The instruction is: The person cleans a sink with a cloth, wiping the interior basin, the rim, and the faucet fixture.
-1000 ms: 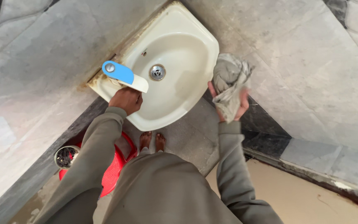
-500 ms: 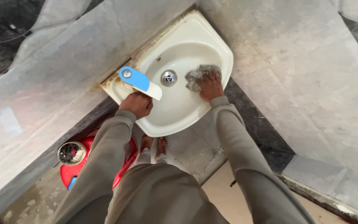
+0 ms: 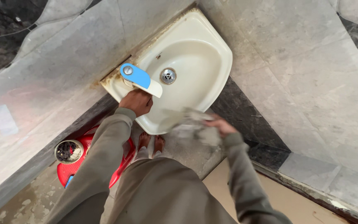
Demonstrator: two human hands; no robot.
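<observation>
Grey crumpled cloth (image 3: 193,126): your right hand (image 3: 221,125) grips it, seemingly, blurred, pulled from bowl to cream ceramic basin's (image 3: 224,62) front rim
Left hand (image 3: 136,101): closed, still bracing beside blue-topped tap (image 3: 139,79)

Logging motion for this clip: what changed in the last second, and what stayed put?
The right hand carried the grey rag from beside the sink into the bowl, then back out over the front rim, where it now shows blurred, rag held throughout. The left hand stayed on the rim under the blue tap.
</observation>
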